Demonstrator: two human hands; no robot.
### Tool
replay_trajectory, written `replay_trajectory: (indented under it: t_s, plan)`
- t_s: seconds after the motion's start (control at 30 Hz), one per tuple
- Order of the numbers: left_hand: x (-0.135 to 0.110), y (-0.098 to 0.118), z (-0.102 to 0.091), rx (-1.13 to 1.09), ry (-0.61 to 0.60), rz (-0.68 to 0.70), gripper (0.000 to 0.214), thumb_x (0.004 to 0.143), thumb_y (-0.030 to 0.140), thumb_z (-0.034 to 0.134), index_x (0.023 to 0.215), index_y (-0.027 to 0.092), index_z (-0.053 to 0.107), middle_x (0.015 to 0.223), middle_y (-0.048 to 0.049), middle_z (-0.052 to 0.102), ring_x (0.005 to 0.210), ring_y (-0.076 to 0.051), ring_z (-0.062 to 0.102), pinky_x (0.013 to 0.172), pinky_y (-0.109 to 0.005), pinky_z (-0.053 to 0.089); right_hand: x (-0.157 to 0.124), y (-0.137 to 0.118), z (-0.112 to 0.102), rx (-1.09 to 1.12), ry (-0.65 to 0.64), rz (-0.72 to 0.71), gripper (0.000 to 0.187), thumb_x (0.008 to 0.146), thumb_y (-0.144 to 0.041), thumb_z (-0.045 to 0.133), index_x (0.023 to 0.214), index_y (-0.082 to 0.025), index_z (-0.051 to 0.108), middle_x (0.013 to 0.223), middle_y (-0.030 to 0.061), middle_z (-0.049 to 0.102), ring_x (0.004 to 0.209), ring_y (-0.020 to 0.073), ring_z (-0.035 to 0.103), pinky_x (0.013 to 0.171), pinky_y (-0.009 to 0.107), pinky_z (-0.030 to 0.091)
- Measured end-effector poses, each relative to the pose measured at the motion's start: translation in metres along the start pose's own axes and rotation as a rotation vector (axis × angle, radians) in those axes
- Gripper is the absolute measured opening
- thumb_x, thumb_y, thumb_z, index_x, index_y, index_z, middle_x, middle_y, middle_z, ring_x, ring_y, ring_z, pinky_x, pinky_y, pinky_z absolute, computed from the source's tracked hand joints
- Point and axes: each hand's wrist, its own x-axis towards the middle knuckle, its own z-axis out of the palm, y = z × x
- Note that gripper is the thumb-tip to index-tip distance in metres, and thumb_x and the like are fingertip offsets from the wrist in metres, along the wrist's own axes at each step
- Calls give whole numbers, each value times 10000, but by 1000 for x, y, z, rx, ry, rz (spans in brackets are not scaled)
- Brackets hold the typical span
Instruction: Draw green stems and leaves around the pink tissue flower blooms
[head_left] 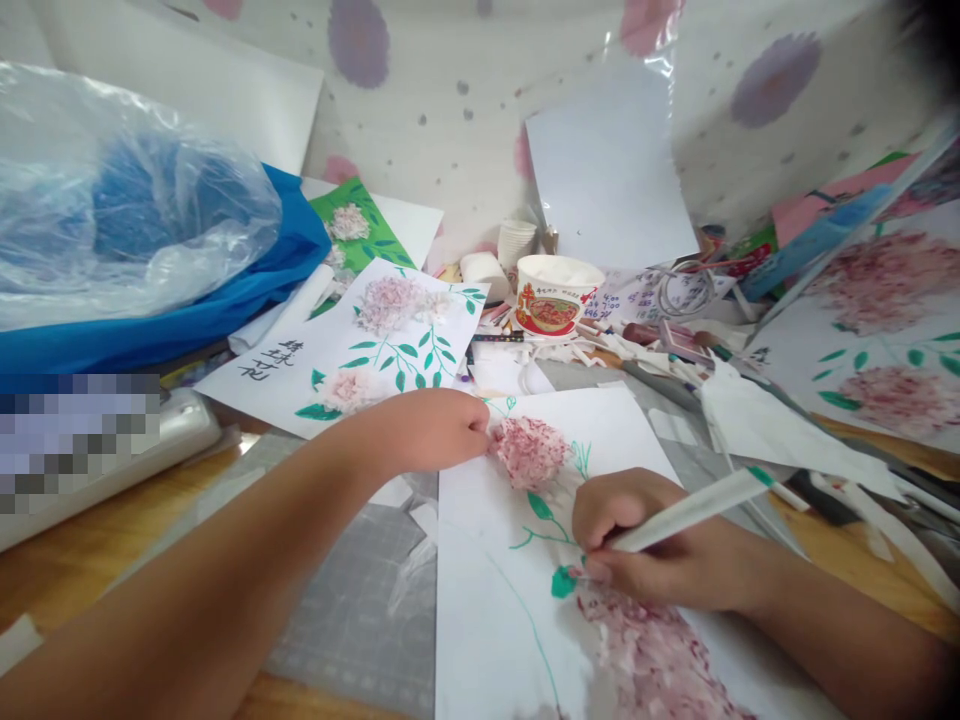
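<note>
My right hand (652, 540) is closed around a white marker (690, 510) with a green end, slanting up to the right. Its fingers are beside a green leaf (562, 582) drawn on a white sheet (480, 560); the marker's tip is hidden. On the same sheet are a raised pink-and-white flower (531, 452), a larger pink flower (652, 660) partly under my right hand, and thin green stem lines. My left hand (435, 430), curled into a fist, rests at the sheet's upper left, next to the smaller flower. Whatever its fingers hold, if anything, is hidden.
A finished-looking flower picture (390, 340) lies behind my left hand. A paper noodle bowl (559, 290) stands among pens and paper scraps. Clear plastic over blue cloth (292, 240) fills the left; another flower picture (892, 330) leans at right. Beneath is a grey cutting mat (360, 600).
</note>
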Motion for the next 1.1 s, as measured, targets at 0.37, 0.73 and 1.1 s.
replay_trajectory:
  t_s: [0.37,0.73,1.1]
  plan:
    - [0,-2,0,-21,-22,-15,195,699,347,342,617,194,430,603,20,459,533,-114,415,442,-236,234,3,-3,-1,7,16,39,153,729,-180,483,590,-159,423,537,-20,433,510,86,417,480,211,338]
    - [-1,2,-1,-16,-16,-27,195,692,340,348,607,186,432,573,26,427,509,-101,389,434,-239,210,3,-3,-2,41,28,80,155,722,-188,481,582,-162,419,537,-17,434,517,93,416,472,215,350]
    - [0,-3,0,-17,-21,-2,204,703,350,339,623,199,450,601,22,461,528,-113,412,435,-237,234,4,-2,-2,38,46,36,144,705,-126,451,574,-164,405,530,-16,428,500,88,397,467,214,331]
